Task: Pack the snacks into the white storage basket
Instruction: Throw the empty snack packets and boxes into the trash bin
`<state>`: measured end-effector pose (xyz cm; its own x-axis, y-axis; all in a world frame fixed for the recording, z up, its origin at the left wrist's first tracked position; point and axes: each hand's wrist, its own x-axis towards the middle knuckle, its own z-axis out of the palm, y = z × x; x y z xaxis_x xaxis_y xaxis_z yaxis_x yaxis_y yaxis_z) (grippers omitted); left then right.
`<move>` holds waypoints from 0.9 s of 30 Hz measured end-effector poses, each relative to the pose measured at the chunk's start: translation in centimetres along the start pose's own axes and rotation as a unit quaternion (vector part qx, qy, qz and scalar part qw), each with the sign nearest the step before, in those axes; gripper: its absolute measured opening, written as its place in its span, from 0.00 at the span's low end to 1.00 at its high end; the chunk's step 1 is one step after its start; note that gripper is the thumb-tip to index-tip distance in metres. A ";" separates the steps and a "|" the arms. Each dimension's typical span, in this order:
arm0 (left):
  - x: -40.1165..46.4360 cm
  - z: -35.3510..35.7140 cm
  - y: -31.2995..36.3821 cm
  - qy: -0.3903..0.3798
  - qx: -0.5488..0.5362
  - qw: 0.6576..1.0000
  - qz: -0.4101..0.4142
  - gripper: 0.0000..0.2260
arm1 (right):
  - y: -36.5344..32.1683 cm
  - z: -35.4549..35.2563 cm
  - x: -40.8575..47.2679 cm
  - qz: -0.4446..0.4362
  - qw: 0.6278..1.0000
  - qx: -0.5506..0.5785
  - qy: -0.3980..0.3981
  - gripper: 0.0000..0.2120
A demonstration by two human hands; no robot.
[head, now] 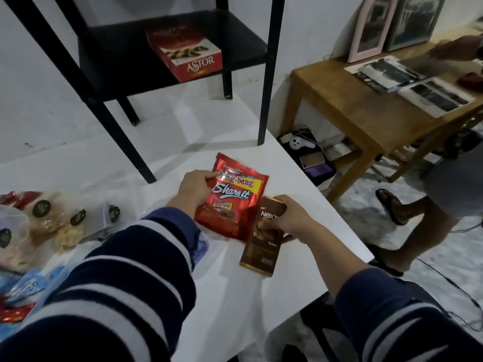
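My left hand grips the left edge of a red Beng-Beng Share It bag, which is lifted slightly over the white table. My right hand is closed on a brown Nextar snack box, held just right of the bag and overlapping its lower corner. Clear bags of cookies with dark round labels lie at the left. Blue and red wrappers sit at the lower left. A red Astor box rests on the black shelf. No white basket is in view.
The black shelf's legs stand on the table behind the snacks. The table's right edge runs diagonally close to my right hand. Beyond it are a wooden table with photos, another person's legs, and cables on the floor.
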<state>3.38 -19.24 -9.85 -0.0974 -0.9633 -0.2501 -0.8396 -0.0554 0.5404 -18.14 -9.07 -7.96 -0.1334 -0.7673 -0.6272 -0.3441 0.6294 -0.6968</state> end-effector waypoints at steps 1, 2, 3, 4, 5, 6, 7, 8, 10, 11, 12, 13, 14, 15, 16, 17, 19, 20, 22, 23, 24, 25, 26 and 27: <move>-0.2 -0.5 0.6 0.012 -0.022 1.000 0.004 0.24 | -0.2 -0.4 -0.1 -0.008 1.000 0.001 0.005 0.30; -0.4 -1.0 1.1 0.026 -0.040 0.999 0.006 0.23 | -0.5 -0.9 -0.2 -0.017 1.000 0.012 0.009 0.29; -0.8 -1.5 1.6 0.042 -0.057 0.997 0.008 0.23 | -0.7 -1.4 -0.2 -0.023 0.999 0.031 0.012 0.28; -1.3 -2.0 2.1 0.058 -0.075 0.995 0.009 0.23 | -0.9 -2.0 -0.3 -0.030 0.998 0.052 0.012 0.26; -1.9 -2.5 2.5 0.075 -0.090 0.993 0.010 0.22 | -1.3 -2.6 -0.5 -0.039 0.997 0.063 0.010 0.25; -2.6 -2.9 2.8 0.092 -0.097 0.991 0.009 0.22 | -1.6 -3.2 -0.8 -0.050 0.997 0.053 0.013 0.23; -3.4 -3.3 3.1 0.110 -0.100 0.989 0.007 0.21 | -2.0 -3.7 -1.1 -0.061 0.998 0.030 0.017 0.22; -4.3 -3.6 3.3 0.127 -0.106 0.986 0.001 0.21 | -2.4 -4.2 -1.6 -0.075 0.997 0.012 0.018 0.21; -6.4 -4.4 3.8 0.164 -0.139 0.976 -0.013 0.22 | -3.2 -5.2 -2.8 -0.101 0.994 0.031 -0.017 0.20; -7.6 -4.7 3.9 0.185 -0.165 0.969 -0.022 0.22 | -3.6 -5.6 -3.5 -0.113 0.991 0.056 -0.044 0.20; -8.9 -5.1 4.1 0.206 -0.189 0.960 -0.031 0.23 | -4.1 -6.0 -4.3 -0.130 0.987 0.070 -0.067 0.20; -10.2 -5.4 4.2 0.227 -0.212 0.950 -0.039 0.23 | -4.7 -6.3 -5.2 -0.150 0.983 0.071 -0.082 0.20; -11.6 -5.8 4.3 0.247 -0.243 0.937 -0.047 0.23 | -5.2 -6.4 -6.0 -0.172 0.978 0.069 -0.096 0.20; -13.2 -6.0 4.4 0.264 -0.281 0.921 -0.053 0.23 | -5.8 -6.4 -6.8 -0.194 0.973 0.066 -0.107 0.20; -14.8 -6.3 4.5 0.279 -0.319 0.904 -0.060 0.23 | -6.4 -6.3 -7.7 -0.214 0.968 0.063 -0.118 0.19; -16.5 -6.6 4.4 0.297 -0.349 0.886 -0.067 0.23 | -6.9 -6.0 -8.5 -0.230 0.963 0.058 -0.129 0.19; -20.0 -7.1 3.9 0.326 -0.387 0.859 -0.084 0.24 | -7.7 -4.9 -10.1 -0.254 0.953 0.048 -0.157 0.19; -21.9 -7.4 3.4 0.337 -0.400 0.847 -0.094 0.25 | -8.0 -4.1 -11.0 -0.265 0.948 0.042 -0.173 0.19; -25.9 -8.0 2.2 0.363 -0.425 0.822 -0.110 0.25 | -8.6 -2.0 -12.7 -0.291 0.933 0.026 -0.208 0.19; -27.9 -8.4 1.4 0.380 -0.430 0.811 -0.117 0.26 | -8.8 -0.7 -13.5 -0.305 0.925 0.018 -0.225 0.20; -30.0 -8.7 0.7 0.397 -0.426 0.803 -0.127 0.26 | -9.0 0.9 -14.4 -0.317 0.917 0.007 -0.241 0.20; -32.0 -9.1 0.0 0.416 -0.419 0.795 -0.141 0.26 | -9.2 2.5 -15.5 -0.331 0.908 -0.005 -0.255 0.22; -34.1 -9.4 -1.0 0.434 -0.412 0.785 -0.158 0.26 | -9.3 4.3 -16.6 -0.347 0.899 -0.017 -0.268 0.23; -36.2 -9.7 -2.1 0.452 -0.409 0.773 -0.173 0.26 | -9.5 6.2 -17.7 -0.367 0.887 -0.027 -0.279 0.24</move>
<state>13.88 13.18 5.84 0.7821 -0.6224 -0.0294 -0.0769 -0.1431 0.9867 -6.77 -0.69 7.60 0.6204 -0.7782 -0.0970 -0.1946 -0.0329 -0.9803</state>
